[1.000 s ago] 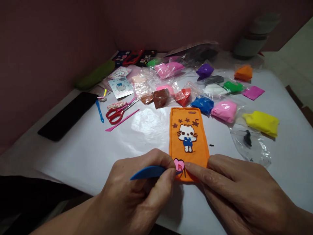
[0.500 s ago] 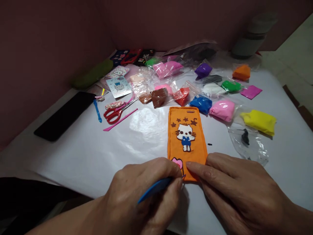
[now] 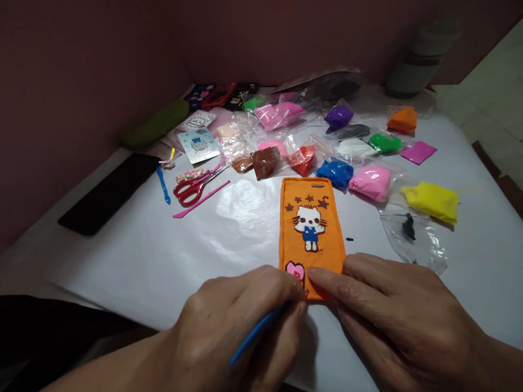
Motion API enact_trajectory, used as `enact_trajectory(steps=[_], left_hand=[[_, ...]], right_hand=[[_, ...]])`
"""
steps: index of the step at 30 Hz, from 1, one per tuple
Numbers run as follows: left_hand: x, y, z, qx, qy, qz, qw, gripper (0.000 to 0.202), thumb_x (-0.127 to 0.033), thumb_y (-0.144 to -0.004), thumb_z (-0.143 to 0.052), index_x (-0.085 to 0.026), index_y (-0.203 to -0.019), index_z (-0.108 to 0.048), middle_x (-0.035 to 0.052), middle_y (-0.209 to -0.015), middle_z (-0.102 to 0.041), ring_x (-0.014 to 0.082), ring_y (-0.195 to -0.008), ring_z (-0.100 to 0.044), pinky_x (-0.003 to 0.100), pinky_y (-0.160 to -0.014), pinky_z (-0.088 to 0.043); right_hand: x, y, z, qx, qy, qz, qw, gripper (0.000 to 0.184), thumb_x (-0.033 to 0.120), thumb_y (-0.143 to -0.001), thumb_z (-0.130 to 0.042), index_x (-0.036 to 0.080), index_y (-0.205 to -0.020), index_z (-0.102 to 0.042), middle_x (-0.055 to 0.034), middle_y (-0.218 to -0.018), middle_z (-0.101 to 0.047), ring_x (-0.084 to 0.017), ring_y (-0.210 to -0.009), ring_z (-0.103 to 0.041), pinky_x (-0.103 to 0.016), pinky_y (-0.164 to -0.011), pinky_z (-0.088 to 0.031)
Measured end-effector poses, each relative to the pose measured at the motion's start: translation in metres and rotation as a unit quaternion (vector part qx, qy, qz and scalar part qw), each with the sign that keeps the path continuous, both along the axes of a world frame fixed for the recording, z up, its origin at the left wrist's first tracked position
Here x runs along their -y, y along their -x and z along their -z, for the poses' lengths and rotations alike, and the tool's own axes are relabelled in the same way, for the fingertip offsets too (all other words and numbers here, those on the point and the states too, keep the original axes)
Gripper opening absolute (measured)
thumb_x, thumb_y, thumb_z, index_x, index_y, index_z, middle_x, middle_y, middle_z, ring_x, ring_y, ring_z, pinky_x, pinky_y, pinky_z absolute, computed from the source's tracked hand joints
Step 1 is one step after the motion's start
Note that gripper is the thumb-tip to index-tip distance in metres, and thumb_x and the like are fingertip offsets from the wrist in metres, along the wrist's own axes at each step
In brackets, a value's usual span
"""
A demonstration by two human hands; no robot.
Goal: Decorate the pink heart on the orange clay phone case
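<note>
An orange clay-covered phone case (image 3: 330, 239) lies flat on the white table, with a white cat figure in blue, brown stars and a pink flower with a dark outline. My left hand (image 3: 245, 316) is closed around a blue modelling tool (image 3: 257, 331), above the case's lower left corner. The tool's tip is hidden behind my fingers, close to the flower (image 3: 295, 270). My right hand (image 3: 404, 316) presses its stretched index finger on the lower part of the case, the other fingers lying along its right edge. A tiny black clay bit (image 3: 350, 239) sits beside the case.
Bags of coloured clay, among them yellow (image 3: 433, 202), pink (image 3: 371, 183) and blue (image 3: 335, 172), spread behind the case. Red scissors (image 3: 191, 191), a pink tool (image 3: 201, 199) and a dark phone (image 3: 108, 193) lie leftward. A bottle (image 3: 423, 65) stands at the back right.
My left hand has shifted very slightly, and the blue tool's handle end tilts a little lower. My right hand keeps its place on the case.
</note>
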State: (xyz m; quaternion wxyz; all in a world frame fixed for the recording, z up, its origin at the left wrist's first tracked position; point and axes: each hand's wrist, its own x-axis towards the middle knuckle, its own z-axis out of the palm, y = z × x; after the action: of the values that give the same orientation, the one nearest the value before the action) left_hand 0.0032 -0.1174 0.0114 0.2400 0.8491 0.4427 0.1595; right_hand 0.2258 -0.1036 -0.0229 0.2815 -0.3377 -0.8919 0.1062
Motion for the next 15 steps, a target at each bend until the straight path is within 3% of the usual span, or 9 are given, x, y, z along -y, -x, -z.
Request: enact_trajectory(steps=[4,8,11,15], left_hand=[[-0.001,0.001,0.005,0.01,0.005,0.008,1.0,0.009,-0.022,-0.091,-0.05,-0.023,-0.096,-0.057,-0.0049,-0.072,-0.064,0.0068,-0.052,-0.056,0.015,-0.05,-0.046],[-0.005,0.006,-0.004,-0.001,0.025,0.028,0.999,0.011,-0.02,-0.089,-0.052,-0.024,-0.098,-0.057,-0.0056,-0.07,-0.063,0.0064,-0.05,-0.057,0.014,-0.046,-0.044],[-0.007,0.009,-0.011,-0.012,0.025,0.038,0.999,0.013,-0.021,-0.088,-0.053,-0.023,-0.101,-0.056,-0.0044,-0.072,-0.065,0.0076,-0.053,-0.06,0.013,-0.043,-0.044],[-0.002,0.014,-0.013,-0.035,0.017,0.009,0.999,0.02,-0.023,-0.087,-0.055,-0.024,-0.107,-0.054,-0.0008,-0.083,-0.069,0.0111,-0.064,-0.066,0.012,-0.044,-0.047]], right_hand=[[0.0,-0.002,0.002,0.022,-0.025,-0.007,0.999,0.037,0.005,-0.084,-0.048,0.01,-0.119,-0.059,-0.0024,-0.064,-0.048,-0.013,-0.057,-0.044,-0.026,-0.048,-0.031],[0.001,-0.001,0.005,0.032,-0.052,-0.008,0.998,0.038,0.006,-0.084,-0.046,0.01,-0.119,-0.06,-0.0012,-0.062,-0.045,-0.012,-0.053,-0.04,-0.026,-0.046,-0.025],[0.001,0.001,0.004,0.033,-0.048,-0.013,0.998,0.033,0.008,-0.086,-0.046,0.01,-0.115,-0.062,-0.002,-0.063,-0.047,-0.012,-0.054,-0.041,-0.027,-0.046,-0.026],[0.0,0.001,0.004,0.03,-0.042,-0.013,0.999,0.031,0.007,-0.085,-0.048,0.007,-0.113,-0.062,-0.0038,-0.065,-0.05,-0.013,-0.057,-0.044,-0.027,-0.048,-0.031]])
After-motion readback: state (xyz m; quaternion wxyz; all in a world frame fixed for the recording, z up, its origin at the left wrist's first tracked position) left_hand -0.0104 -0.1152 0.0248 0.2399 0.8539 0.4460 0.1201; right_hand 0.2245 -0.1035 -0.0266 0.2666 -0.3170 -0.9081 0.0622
